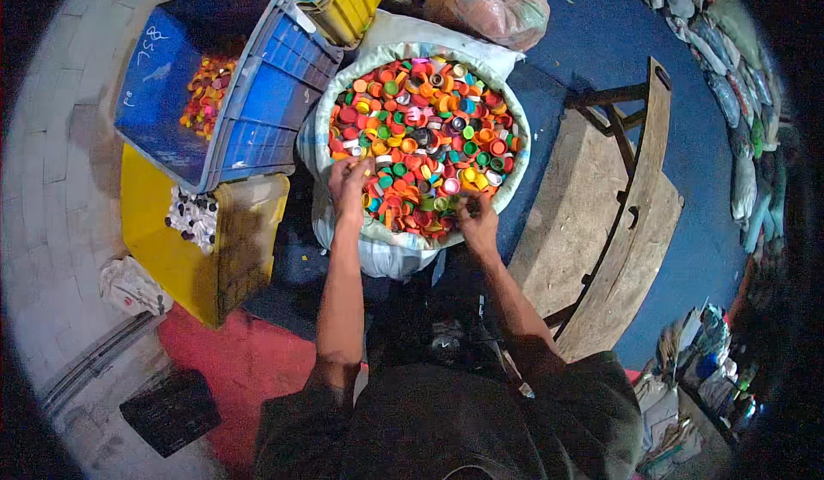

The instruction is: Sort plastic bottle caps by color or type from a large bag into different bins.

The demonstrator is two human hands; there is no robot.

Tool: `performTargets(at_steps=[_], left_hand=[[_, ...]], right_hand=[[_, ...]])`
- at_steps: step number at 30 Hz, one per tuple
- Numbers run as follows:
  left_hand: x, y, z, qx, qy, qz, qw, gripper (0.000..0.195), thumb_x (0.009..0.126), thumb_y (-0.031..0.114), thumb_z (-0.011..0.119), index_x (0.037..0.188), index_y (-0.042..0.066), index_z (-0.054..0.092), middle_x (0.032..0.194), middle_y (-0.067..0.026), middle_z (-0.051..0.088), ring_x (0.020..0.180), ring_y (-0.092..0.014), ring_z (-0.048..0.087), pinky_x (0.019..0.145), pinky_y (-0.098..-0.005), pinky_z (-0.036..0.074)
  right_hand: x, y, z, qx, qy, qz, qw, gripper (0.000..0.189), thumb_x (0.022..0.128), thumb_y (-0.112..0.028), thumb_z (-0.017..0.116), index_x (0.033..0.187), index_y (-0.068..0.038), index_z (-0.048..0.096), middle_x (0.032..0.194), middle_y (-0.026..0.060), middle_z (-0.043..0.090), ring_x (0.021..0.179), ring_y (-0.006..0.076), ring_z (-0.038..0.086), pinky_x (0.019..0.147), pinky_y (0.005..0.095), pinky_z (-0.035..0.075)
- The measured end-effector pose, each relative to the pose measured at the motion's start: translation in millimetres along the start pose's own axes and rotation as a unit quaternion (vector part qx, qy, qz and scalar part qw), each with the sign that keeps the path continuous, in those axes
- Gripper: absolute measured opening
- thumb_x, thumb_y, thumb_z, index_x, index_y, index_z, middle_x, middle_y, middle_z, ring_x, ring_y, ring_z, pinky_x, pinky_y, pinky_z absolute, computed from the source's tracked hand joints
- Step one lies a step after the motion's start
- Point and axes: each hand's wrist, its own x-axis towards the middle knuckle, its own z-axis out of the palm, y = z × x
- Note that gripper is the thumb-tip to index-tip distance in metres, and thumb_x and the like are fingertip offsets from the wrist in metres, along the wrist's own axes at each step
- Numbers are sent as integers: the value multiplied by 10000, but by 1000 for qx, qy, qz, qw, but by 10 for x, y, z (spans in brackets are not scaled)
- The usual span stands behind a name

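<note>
A round, open woven sack (520,139) with a rolled white rim stands before me, filled with plastic bottle caps (412,132) in red, orange, green, yellow and other colours. At the sack's left rim is my left hand (349,181), its fingers bent over the caps; a small yellow piece shows at the fingertips. My right hand (477,217) is at the lower right part of the heap, thumb and fingers curled close around something dark. What that dark thing is, and whether it is gripped, cannot be made out.
Left of the sack, a blue crate (257,94) holds orange and red caps, above a yellow crate (248,248) with white and black ones. Another yellow crate (351,4) holds green caps. A filled plastic bag (492,4) lies beyond the sack. A wooden bench (618,242) stands right.
</note>
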Motion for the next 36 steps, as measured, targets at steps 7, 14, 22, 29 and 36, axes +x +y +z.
performTargets(at_steps=[7,14,22,29,36], left_hand=[[-488,182,-82,-420,-118,-196,878,198,768,120,537,934,13,538,968,-120,580,924,-254,557,859,-376,441],[-578,57,70,-398,-142,-199,884,167,827,174,552,892,19,546,883,-86,571,862,-223,554,802,-362,443],[-631,-92,325,-313,-158,-230,908,149,860,202,565,903,59,569,857,-36,588,803,-167,574,756,-324,467],[-651,-211,647,-120,-158,-196,960,161,829,139,640,953,55,580,859,-36,597,729,-127,558,668,-273,471],[-642,-345,1079,329,-143,104,928,304,709,107,727,935,5,552,871,-128,655,803,-265,647,680,-372,497]], right_hand=[[400,148,-116,-116,102,-171,973,480,748,-93,654,1191,-29,480,893,165,625,896,328,523,809,430,420],[507,220,-98,-144,82,-185,969,528,723,-116,689,1208,-80,484,929,157,580,902,341,512,806,440,404],[536,250,-65,-158,91,-186,965,462,739,-117,676,1168,-62,515,900,139,611,891,326,512,781,431,396],[582,300,-123,-129,73,-199,969,425,750,-117,661,1151,-70,527,885,137,580,860,301,525,757,409,407],[543,408,-590,472,34,82,877,329,829,-32,556,1147,-6,477,870,56,595,797,160,584,738,277,488]])
